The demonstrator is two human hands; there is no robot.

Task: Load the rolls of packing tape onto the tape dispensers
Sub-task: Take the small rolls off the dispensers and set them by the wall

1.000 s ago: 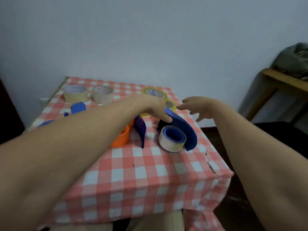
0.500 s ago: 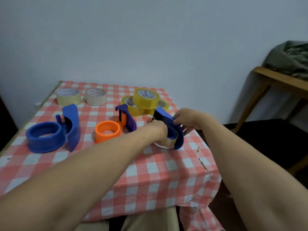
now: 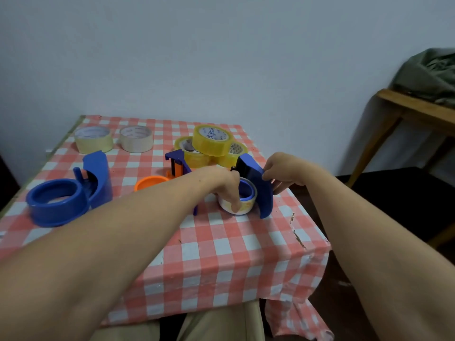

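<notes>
Gripping the blue dispenser (image 3: pixel 260 190) by its curved back is the right hand (image 3: pixel 279 172); just beside it the left hand (image 3: pixel 225 184) curls round the white tape roll (image 3: pixel 247 208) (seated on a blue hub (image 3: pixel 247 192)), which it hid half a second ago.

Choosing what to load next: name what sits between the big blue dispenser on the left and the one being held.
Head view: an orange-and-blue dispenser sits there, partly hidden behind the left forearm.
</notes>
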